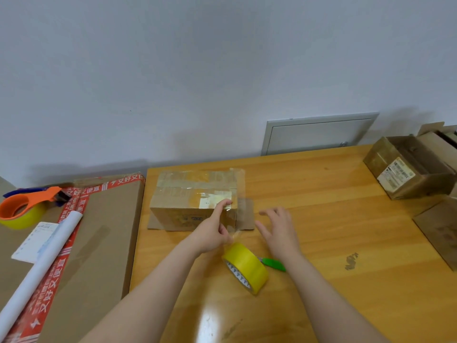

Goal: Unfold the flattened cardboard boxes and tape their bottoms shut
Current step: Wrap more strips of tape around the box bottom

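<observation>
Taping step in hand: small brown cardboard box (195, 201) stands bottom-up on the orange-brown wooden table (321, 219), near its far left edge, bottom flaps already crossed by clear tape. Left hand (212, 231) presses its forefinger on the near top edge of the box, pinning a strip of clear tape; the other fingers are curled at the stretch of tape running down toward the yellow roll of packing tape (247, 267), which stands on edge just in front. Right hand (279, 231) hovers spread and empty beside the box, touching nothing. Green-handled utility knife (273, 264) lies just behind the roll, partly hidden by the right forearm

Judgement: strip is laid but not yet severed from the roll. Next move likely calls for the right hand to take the knife and cut near the box, left hand keeping the tape taut, then smoothing the loose end down

Two further brown boxes (408, 169) wait at the far right
</observation>
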